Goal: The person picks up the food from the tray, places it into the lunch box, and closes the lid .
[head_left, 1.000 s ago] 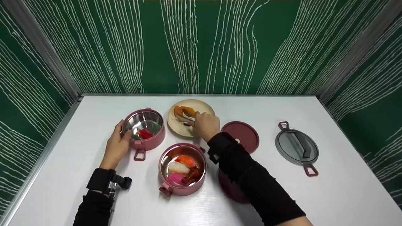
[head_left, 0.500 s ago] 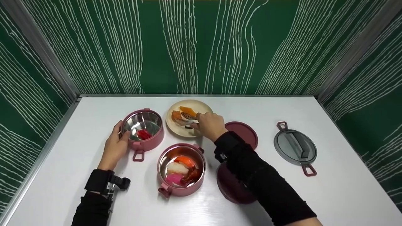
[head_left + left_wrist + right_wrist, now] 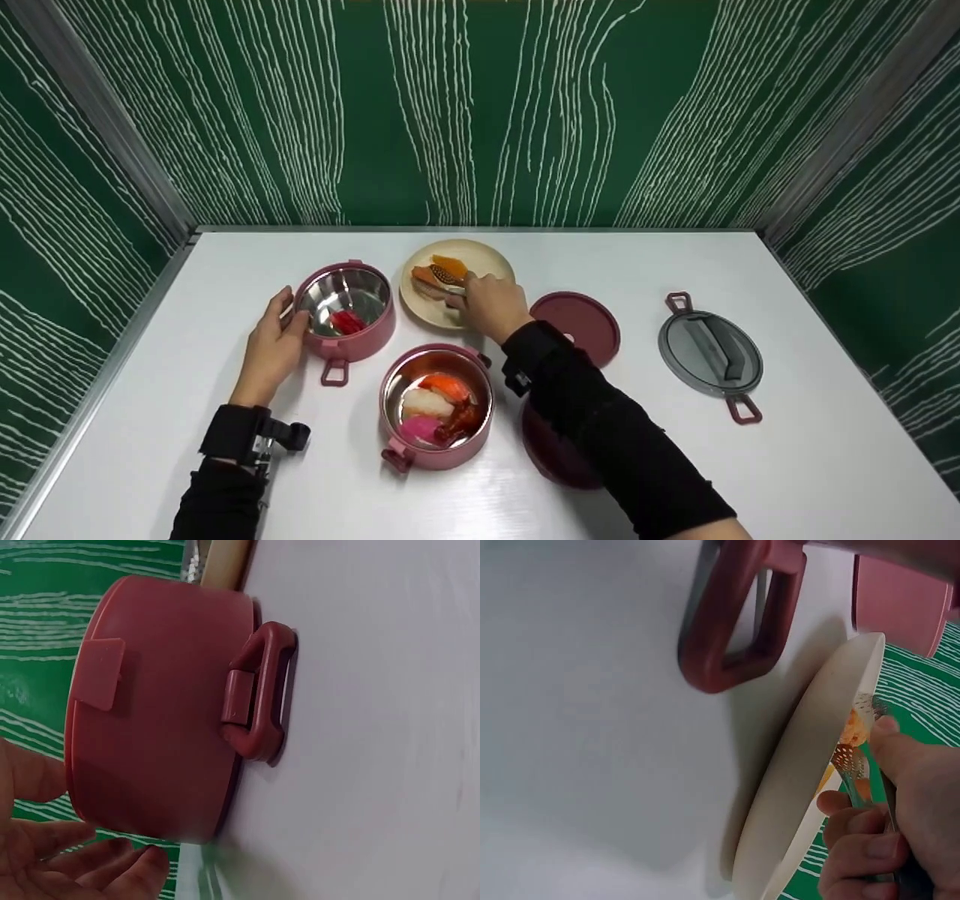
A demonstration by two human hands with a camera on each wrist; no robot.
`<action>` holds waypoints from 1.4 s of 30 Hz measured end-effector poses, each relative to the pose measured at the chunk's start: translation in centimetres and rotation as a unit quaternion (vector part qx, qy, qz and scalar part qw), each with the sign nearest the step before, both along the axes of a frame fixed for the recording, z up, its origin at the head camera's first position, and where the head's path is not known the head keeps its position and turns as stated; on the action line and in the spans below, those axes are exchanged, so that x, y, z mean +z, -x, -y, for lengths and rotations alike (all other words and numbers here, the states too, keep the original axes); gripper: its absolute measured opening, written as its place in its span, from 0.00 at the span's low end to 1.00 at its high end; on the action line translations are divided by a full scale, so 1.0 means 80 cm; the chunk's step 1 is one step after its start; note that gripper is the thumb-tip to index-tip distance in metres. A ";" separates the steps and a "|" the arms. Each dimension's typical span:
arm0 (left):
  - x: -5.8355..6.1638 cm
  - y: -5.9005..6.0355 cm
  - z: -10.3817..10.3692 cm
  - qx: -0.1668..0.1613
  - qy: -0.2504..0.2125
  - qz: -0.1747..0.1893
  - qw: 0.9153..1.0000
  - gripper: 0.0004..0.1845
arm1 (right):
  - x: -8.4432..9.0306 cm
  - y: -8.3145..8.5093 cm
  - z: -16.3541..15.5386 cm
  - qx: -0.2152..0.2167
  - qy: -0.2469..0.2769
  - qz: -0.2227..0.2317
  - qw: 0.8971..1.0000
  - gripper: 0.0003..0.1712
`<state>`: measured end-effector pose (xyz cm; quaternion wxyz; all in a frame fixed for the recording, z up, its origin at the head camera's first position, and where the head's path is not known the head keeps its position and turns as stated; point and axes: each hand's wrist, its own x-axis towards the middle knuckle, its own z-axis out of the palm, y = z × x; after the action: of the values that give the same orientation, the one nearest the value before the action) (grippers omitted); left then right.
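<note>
Sushi piece point(image 3: 437, 276) — on the cream plate point(image 3: 487, 259) near the worktop's rear edge, pinched by the right hand point(image 3: 486, 304). Rear pink container point(image 3: 346, 307) — just left, steadied by the left hand point(image 3: 271, 352), fingers relaxed.

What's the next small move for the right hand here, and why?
Probably close the tongs on the sushi and lift: the right hand holds them over the plate, while the left hand rests against the far pot.

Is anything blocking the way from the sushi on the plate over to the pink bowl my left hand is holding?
Nothing visible does. The sushi on the plate sits just right of the pink bowl, with only bare table between.
</note>
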<state>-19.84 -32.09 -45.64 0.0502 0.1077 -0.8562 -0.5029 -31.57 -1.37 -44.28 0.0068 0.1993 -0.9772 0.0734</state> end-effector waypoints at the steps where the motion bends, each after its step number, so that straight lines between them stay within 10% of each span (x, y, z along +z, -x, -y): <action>1: 0.001 -0.001 0.001 0.001 0.001 -0.004 1.000 0.33 | -0.001 0.000 0.000 0.001 0.002 -0.002 1.000 0.30; 13: 0.004 -0.004 0.002 0.020 0.007 -0.025 0.999 0.28 | 0.002 0.002 -0.007 0.003 0.019 0.004 1.000 0.27; 31: 0.001 -0.005 0.006 0.021 0.011 -0.024 0.999 0.27 | 0.042 -0.013 0.009 0.086 0.094 -0.119 0.985 0.23; 42: 0.000 -0.003 0.004 0.020 0.003 -0.024 1.000 0.27 | 0.054 -0.039 0.049 0.104 0.079 -0.074 0.989 0.25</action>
<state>-19.60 -32.43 -45.60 0.0808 0.1126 -0.8537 -0.5020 -28.45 -5.32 -39.98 0.0868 0.3031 -0.9392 0.1360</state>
